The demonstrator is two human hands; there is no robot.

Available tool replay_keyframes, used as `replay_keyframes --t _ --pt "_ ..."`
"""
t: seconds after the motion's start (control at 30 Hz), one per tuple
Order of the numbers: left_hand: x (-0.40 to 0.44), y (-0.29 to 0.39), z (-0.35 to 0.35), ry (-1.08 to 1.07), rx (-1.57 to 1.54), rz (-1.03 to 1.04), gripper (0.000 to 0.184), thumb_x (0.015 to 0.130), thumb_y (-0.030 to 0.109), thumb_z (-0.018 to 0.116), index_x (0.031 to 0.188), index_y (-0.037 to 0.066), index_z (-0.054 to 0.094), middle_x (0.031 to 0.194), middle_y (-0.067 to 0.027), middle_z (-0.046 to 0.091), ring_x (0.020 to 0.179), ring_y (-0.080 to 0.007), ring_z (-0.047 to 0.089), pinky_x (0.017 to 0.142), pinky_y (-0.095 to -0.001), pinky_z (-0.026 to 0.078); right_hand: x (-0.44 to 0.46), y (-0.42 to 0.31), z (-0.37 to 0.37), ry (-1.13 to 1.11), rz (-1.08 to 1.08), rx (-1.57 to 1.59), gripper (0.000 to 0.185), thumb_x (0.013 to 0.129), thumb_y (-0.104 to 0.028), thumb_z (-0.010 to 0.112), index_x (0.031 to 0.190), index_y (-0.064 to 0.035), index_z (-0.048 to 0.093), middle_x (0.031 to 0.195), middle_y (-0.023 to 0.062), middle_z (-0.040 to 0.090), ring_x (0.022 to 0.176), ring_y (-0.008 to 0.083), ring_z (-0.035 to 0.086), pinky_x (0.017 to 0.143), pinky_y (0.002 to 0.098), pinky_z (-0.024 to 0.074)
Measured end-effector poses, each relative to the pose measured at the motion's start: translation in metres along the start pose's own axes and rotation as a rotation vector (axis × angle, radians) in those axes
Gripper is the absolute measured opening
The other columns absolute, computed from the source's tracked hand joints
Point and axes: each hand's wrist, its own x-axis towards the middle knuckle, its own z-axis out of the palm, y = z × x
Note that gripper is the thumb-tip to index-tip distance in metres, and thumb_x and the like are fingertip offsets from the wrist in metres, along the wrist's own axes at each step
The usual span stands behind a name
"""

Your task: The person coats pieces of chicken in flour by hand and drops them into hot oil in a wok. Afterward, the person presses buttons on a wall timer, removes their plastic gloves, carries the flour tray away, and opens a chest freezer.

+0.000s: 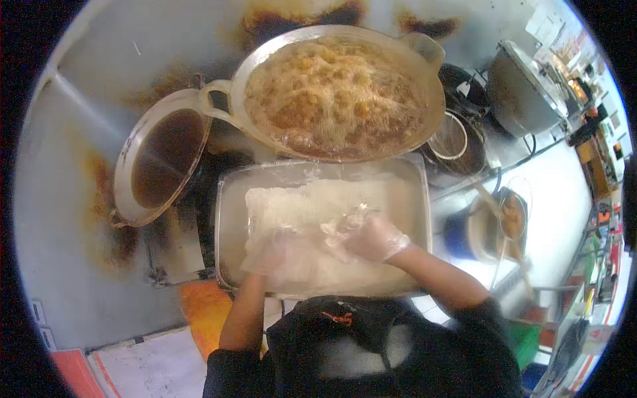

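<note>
A rectangular metal tray [424, 199] in front of me holds a broad bed of white flour [279, 199]. My right hand [375, 237], in a clear plastic glove, is over the right half of the flour. Its fingers are curled around a ragged, flour-coated piece [337, 240]; what lies under the coating does not show. My left hand [275, 251], gloved as well, is low over the left part of the flour. Motion smears it, so its fingers and anything in them cannot be made out.
Behind the tray, a large two-handled wok [235, 123] holds bubbling oil with frying pieces. A smaller pan of dark liquid [166, 159] stands left. To the right are a round strainer [450, 136], a big metal pot [524, 93] and a wire basket with browned food [512, 215].
</note>
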Motion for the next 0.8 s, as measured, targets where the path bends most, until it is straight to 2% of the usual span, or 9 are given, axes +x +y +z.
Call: replay_keyframes --t 0.13,0.17,0.27,0.33,0.4,0.5,0.6,0.67,0.8 --pt "-0.024 0.011 -0.023 0.008 0.241 -0.145 0.030 0.085 0.013 0.045 0.112 0.006 0.056 0.102 -0.0174 0.061 0.089 -0.0280 0.060 0.078 -0.0388 0.047 0.010 0.014 -0.067 -0.007 -0.103 -0.343 0.019 0.087 -0.030 0.054 0.089 -0.0142 0.065 0.081 0.0056 0.065 0.075 0.0242 0.062 0.064 0.0363 0.0485" --pt "-0.027 0.011 -0.023 0.011 0.269 -0.174 0.029 0.086 0.014 0.045 0.111 0.006 0.056 0.099 -0.0176 0.061 0.086 -0.0285 0.060 0.075 -0.0393 0.047 0.017 0.016 -0.086 0.100 0.088 0.154 0.016 0.086 -0.028 0.056 0.088 -0.0145 0.064 0.082 0.0044 0.066 0.074 0.0218 0.063 0.066 0.0346 0.0490" --pt "-0.026 0.010 -0.020 0.009 0.343 -0.178 0.027 0.088 0.018 0.043 0.108 0.007 0.057 0.091 -0.0183 0.064 0.078 -0.0300 0.063 0.067 -0.0408 0.050 0.032 0.020 -0.143 0.340 0.149 0.779 0.017 0.084 -0.025 0.060 0.098 -0.0181 0.065 0.092 0.0030 0.066 0.083 0.0190 0.063 0.079 0.0308 0.0490" --pt "-0.022 -0.003 -0.009 0.103 0.328 -0.009 0.026 0.088 0.019 0.043 0.105 0.008 0.059 0.087 -0.0180 0.064 0.075 -0.0312 0.063 0.066 -0.0417 0.050 0.054 0.034 -0.171 0.477 -0.144 0.308 0.024 0.084 -0.026 0.060 0.107 -0.0210 0.065 0.102 0.0040 0.065 0.090 0.0208 0.063 0.082 0.0313 0.0488" --pt "-0.017 -0.001 -0.006 0.343 -0.083 0.295 0.025 0.088 0.021 0.043 0.103 0.009 0.059 0.089 -0.0178 0.064 0.075 -0.0335 0.063 0.065 -0.0435 0.050 0.079 0.048 -0.186 0.390 -0.149 -0.407 0.027 0.083 -0.029 0.059 0.108 -0.0202 0.065 0.105 0.0047 0.065 0.092 0.0229 0.063 0.081 0.0321 0.0494" --pt "-0.014 -0.001 -0.002 0.233 0.028 0.122 0.026 0.089 0.021 0.042 0.102 0.007 0.058 0.091 -0.0169 0.064 0.077 -0.0334 0.063 0.067 -0.0440 0.050 0.132 0.060 -0.173 0.204 0.258 0.093 0.025 0.083 -0.033 0.059 0.100 -0.0165 0.068 0.096 0.0065 0.067 0.088 0.0253 0.063 0.078 0.0327 0.0500" --pt "-0.002 -0.041 0.027 0.182 -0.224 0.088 0.027 0.090 0.021 0.040 0.105 0.007 0.057 0.087 -0.0195 0.063 0.076 -0.0346 0.063 0.066 -0.0454 0.050 0.168 0.075 -0.137 0.150 0.068 -0.016 0.030 0.082 -0.039 0.059 0.090 -0.0122 0.069 0.088 0.0108 0.067 0.084 0.0283 0.064 0.075 0.0342 0.0504" --pt "-0.008 -0.027 0.014 0.142 -0.224 0.013 0.028 0.091 0.023 0.040 0.105 0.005 0.056 0.082 -0.0228 0.062 0.076 -0.0371 0.062 0.066 -0.0475 0.049 0.178 0.076 -0.132 0.014 0.429 0.109 0.036 0.083 -0.044 0.055 0.087 -0.0112 0.070 0.091 0.0129 0.067 0.085 0.0290 0.064 0.075 0.0357 0.0502" --pt "-0.024 0.024 -0.028 0.130 -0.009 -0.145 0.034 0.094 0.029 0.038 0.101 0.003 0.059 0.073 -0.0286 0.059 0.075 -0.0428 0.061 0.064 -0.0522 0.047 0.185 0.089 -0.122 0.045 0.398 0.092 0.038 0.085 -0.044 0.051 0.089 -0.0103 0.070 0.094 0.0149 0.066 0.087 0.0307 0.063 0.077 0.0383 0.0496"
